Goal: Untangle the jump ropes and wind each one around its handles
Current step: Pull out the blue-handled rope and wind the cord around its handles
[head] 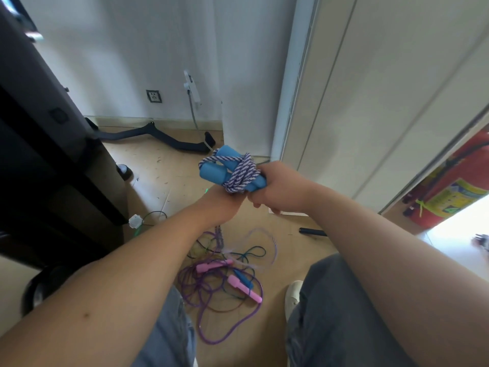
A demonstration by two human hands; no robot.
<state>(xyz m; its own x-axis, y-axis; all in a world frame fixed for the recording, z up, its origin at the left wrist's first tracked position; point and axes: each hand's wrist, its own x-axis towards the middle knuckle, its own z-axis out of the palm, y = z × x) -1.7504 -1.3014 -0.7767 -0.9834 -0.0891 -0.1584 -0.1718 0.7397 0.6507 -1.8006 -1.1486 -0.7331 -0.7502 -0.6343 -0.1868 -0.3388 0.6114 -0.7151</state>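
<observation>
Two thick blue handles lie side by side in mid-air, bound by turns of a purple-and-white braided rope. My right hand grips the near ends of the handles. My left hand is under the bundle, mostly hidden, and holds the rope, which hangs from it towards the floor. Below, on the floor, a tangle of thin ropes lies between my knees, with two pink handles and a dark blue handle in it.
A dark desk or cabinet stands at the left. Ahead are a white wall with a socket, a black bar on the floor and a white door. A red extinguisher is at the right. A black stick lies nearby.
</observation>
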